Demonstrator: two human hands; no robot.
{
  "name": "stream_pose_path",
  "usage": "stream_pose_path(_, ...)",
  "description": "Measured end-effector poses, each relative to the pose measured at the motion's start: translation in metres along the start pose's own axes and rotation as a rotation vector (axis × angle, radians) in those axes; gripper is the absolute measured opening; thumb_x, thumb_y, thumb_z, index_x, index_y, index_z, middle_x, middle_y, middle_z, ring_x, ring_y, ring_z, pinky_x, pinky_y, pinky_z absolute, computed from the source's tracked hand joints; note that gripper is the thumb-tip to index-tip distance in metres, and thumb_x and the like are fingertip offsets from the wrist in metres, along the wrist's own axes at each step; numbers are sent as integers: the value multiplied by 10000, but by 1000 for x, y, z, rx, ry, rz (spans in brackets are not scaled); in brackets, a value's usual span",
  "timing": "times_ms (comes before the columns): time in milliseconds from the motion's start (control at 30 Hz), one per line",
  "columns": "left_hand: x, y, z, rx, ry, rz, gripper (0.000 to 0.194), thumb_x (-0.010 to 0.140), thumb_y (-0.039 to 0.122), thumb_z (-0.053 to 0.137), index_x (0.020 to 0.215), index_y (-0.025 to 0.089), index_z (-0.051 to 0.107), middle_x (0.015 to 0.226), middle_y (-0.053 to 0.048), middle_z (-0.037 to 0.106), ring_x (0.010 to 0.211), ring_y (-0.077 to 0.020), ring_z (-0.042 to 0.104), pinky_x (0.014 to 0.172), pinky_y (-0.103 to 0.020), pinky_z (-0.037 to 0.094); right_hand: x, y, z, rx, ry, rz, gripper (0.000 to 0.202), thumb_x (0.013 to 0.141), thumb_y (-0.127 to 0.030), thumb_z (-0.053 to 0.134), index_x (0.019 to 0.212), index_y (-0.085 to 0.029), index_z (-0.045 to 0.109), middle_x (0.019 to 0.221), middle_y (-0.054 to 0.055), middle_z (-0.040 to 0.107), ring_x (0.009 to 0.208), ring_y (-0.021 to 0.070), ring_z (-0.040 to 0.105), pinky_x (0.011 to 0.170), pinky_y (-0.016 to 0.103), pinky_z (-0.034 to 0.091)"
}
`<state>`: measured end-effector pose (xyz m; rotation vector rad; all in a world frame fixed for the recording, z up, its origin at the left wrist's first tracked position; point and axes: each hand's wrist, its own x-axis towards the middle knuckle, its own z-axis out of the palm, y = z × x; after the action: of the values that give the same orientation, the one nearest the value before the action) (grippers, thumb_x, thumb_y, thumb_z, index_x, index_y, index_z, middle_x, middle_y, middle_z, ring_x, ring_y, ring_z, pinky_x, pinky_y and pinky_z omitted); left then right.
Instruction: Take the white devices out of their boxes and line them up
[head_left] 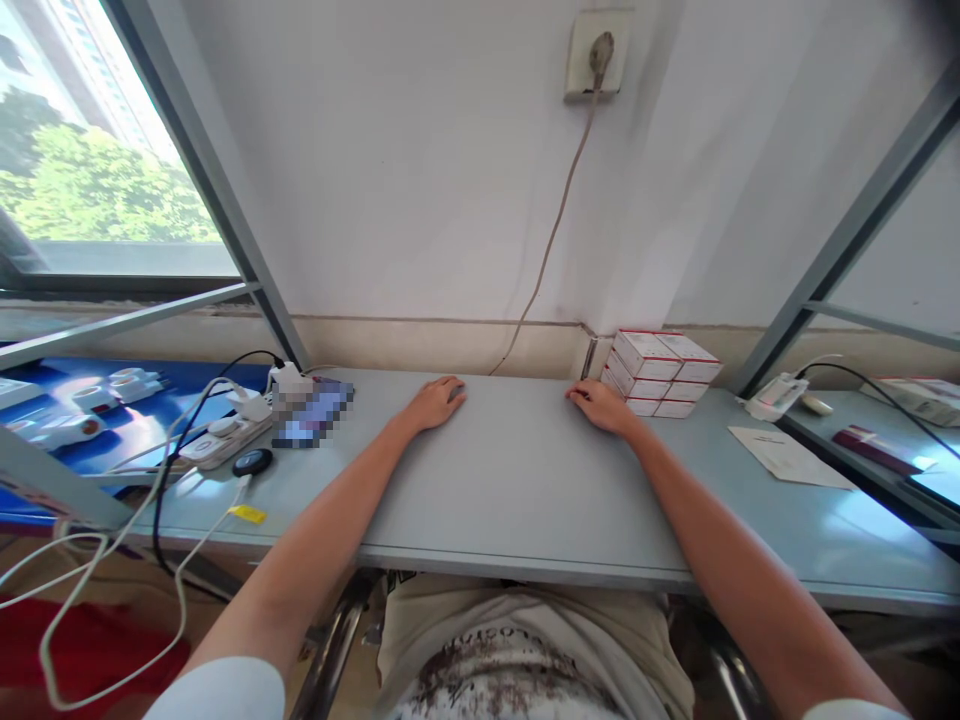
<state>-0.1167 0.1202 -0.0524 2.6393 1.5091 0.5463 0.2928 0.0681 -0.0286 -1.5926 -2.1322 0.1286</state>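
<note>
My left hand (435, 403) rests on the grey tabletop (517, 480), near its back edge. Its fingers are loosely bent and apart, and nothing shows in them. To the right, my right hand (602, 406) lies on the same surface with its fingers slightly curled inward, also holding nothing that I can see. Close beside the right hand stands a stack of small white boxes (660, 372) with red edges. The palms of both hands are hidden.
At left are a blurred-out phone (315, 412), a power strip (225, 440), a round black device (252, 462) and white cables hanging over the front edge. A paper sheet (787, 456) and a white adapter (774, 397) lie at right. Metal frame posts flank the desk.
</note>
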Motion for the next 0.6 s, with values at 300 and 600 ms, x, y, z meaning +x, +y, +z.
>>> stream_pose_path(300,-1,0,0,0,6,0,519,1092,477,418,1482,191,605,1604,-151,581,1487,-291,558,1280,-466,392,1,-1,-1,-5,-17,-11,261,1050,-174,536,1056,-176,796,1185,126,795,1107,249,737,1025,355,548)
stream_pose_path(600,-1,-1,0,2,4,0,521,1091,483,410,1485,200,600,1602,-148,583,1484,-291,557,1291,-481,377,0,-3,1,39,9,1,269,1021,-140,523,1044,-183,787,1174,116,800,1087,246,738,1016,356,544)
